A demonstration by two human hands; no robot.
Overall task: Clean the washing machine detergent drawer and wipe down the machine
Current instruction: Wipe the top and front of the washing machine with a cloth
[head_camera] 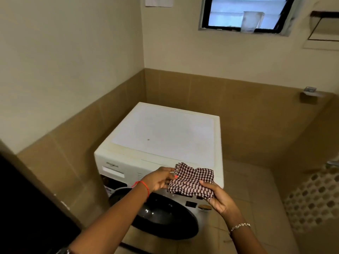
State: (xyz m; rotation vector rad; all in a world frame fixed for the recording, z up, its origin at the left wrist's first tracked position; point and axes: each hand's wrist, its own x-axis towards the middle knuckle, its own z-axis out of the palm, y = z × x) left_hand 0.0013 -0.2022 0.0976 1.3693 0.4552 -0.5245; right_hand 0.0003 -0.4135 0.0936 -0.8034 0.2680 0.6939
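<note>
A white front-loading washing machine (165, 132) stands in the corner of a tiled room, with its dark round door (165, 215) facing me. The detergent drawer (112, 172) sits at the upper left of its front panel, apparently pushed in. Both my hands hold a brown-and-pink checked cloth (191, 181) in front of the machine's front right corner. My left hand (158, 179) pinches the cloth's left edge. My right hand (219, 197) grips its lower right part from below.
Brown tiled walls close in behind and to the left of the machine. A dark door edge (27, 208) stands at my near left. A soap holder (310, 92) is fixed to the right wall, and a window (244, 13) sits high above. Tiled floor lies to the machine's right.
</note>
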